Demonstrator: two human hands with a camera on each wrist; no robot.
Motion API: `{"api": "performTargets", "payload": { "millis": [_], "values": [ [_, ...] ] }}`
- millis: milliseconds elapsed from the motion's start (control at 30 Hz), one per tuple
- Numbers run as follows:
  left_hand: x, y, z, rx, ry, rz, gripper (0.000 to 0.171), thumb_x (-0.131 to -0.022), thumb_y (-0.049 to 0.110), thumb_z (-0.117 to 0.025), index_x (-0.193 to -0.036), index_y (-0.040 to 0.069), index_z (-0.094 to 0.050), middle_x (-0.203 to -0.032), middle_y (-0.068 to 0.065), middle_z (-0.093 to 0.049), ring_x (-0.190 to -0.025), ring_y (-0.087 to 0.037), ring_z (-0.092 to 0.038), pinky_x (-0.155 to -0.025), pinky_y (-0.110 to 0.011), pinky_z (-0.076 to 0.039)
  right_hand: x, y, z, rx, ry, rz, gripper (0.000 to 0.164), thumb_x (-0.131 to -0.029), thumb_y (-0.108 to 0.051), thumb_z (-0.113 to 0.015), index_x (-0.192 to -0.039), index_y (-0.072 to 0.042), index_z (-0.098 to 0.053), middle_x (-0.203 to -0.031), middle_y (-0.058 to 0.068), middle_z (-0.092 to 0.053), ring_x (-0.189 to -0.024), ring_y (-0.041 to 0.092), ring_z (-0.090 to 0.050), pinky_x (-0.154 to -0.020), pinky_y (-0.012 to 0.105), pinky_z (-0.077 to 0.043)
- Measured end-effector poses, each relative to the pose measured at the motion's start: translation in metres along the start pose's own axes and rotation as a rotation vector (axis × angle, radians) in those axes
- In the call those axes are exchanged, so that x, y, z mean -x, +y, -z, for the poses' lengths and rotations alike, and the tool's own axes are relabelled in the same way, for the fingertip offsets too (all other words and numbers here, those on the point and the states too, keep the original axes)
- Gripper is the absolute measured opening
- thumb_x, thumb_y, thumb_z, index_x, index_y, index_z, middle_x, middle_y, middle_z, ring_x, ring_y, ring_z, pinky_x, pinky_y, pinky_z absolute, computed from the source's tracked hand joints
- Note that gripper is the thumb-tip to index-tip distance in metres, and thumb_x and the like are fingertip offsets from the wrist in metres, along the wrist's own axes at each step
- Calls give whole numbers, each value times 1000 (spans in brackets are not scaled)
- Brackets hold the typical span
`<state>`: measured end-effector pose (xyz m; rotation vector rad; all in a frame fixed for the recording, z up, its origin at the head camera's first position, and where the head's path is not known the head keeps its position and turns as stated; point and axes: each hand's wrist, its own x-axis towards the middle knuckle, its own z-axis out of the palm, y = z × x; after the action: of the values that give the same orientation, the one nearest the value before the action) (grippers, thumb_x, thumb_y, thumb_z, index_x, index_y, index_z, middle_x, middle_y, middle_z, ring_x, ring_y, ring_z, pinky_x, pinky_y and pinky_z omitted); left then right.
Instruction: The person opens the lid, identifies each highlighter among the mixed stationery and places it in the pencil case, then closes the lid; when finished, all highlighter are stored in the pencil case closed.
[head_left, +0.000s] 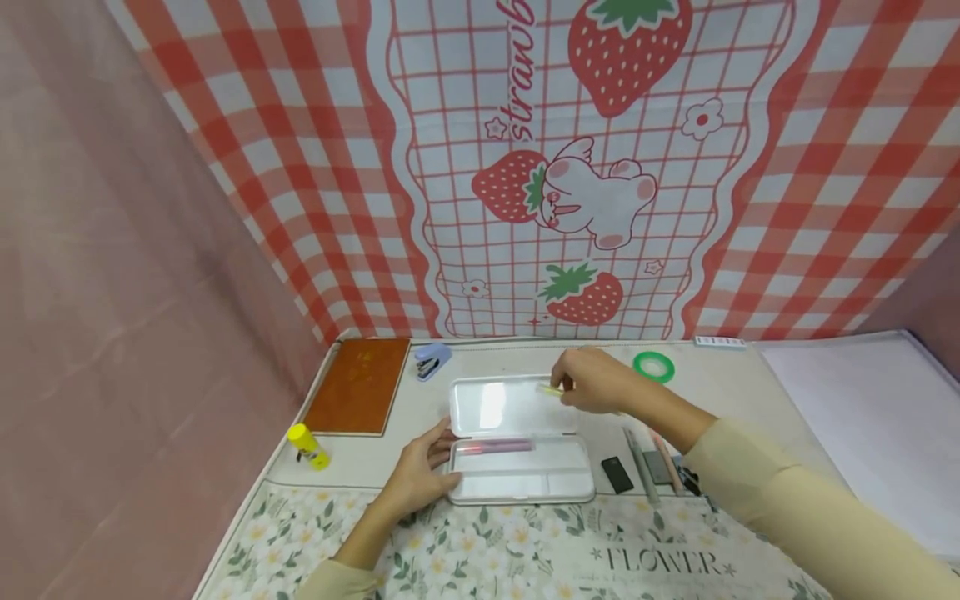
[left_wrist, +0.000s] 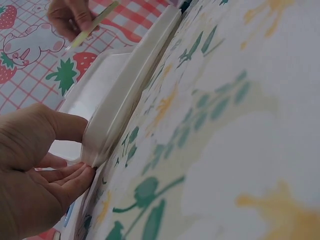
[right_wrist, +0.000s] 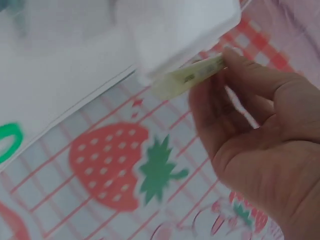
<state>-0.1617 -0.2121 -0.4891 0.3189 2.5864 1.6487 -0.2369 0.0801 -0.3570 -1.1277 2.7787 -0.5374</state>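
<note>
A white pencil case [head_left: 502,487] lies with its lid [head_left: 536,408] folded back. Inside its rear compartment is a pink pen [head_left: 495,447]. My left hand [head_left: 416,475] grips the case's left end, thumb on the front and fingers beneath, as the left wrist view shows. Over the lid's right part, my right hand [head_left: 596,382] pinches a pale yellow pen [right_wrist: 192,77] between thumb and fingers. The pen points left, with its back end hidden in the hand.
Right of the case lie a black eraser-like block [head_left: 617,475], a grey-green pen [head_left: 641,465] and a pink pen [head_left: 666,461]. Green tape [head_left: 654,367] lies behind. To the left are a blue stapler [head_left: 432,361], brown notebook [head_left: 360,387] and yellow glue stick [head_left: 309,446].
</note>
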Motion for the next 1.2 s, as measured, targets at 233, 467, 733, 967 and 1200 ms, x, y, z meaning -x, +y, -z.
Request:
{"api": "performTargets", "payload": {
  "millis": [233, 467, 733, 967, 1200],
  "values": [
    [0, 1, 0, 22, 2, -3, 84, -71, -10, -70, -144, -8, -27, -125, -23, -51, -119, -39, -51, -103, -36, -47, -38, -39, -28, -42, -90, 265, 10, -76, -7, -74, -86, -10, -75, -77, -4, -69, -68, 4, -59, -63, 17, -53],
    [-1, -1, -1, 18, -19, -7, 86, -70, -10, -69, -144, -9, -25, -122, -23, -51, -116, -37, -54, -99, -29, -49, -55, -61, -47, 30, -98, 343, 9, -75, -7, -73, -83, -11, -74, -75, -6, -68, -67, 3, -58, -64, 16, -52],
    [-3, 0, 0, -9, -5, 2, 85, -70, -10, -69, -144, -8, -26, -121, -22, -51, -116, -37, -54, -100, -30, -49, -52, -57, -83, 4, -90, 238, 9, -79, -9, -71, -88, -8, -71, -78, -4, -66, -69, 5, -57, -64, 15, -52],
    [-2, 1, 1, -20, 5, 6, 84, -71, -9, -70, -144, -7, -28, -121, -20, -52, -116, -36, -53, -101, -34, -49, -48, -57, -119, 92, -14, 165, 11, -81, -8, -69, -91, -11, -73, -83, -2, -67, -73, 9, -60, -66, 19, -56],
    [-3, 1, 2, -16, 5, 22, 85, -70, -9, -71, -144, -5, -29, -122, -20, -52, -117, -36, -53, -101, -35, -48, -49, -58, -125, 171, 20, 124, 10, -79, -8, -70, -88, -13, -73, -79, -4, -64, -70, 9, -59, -64, 20, -56]
  ]
}}
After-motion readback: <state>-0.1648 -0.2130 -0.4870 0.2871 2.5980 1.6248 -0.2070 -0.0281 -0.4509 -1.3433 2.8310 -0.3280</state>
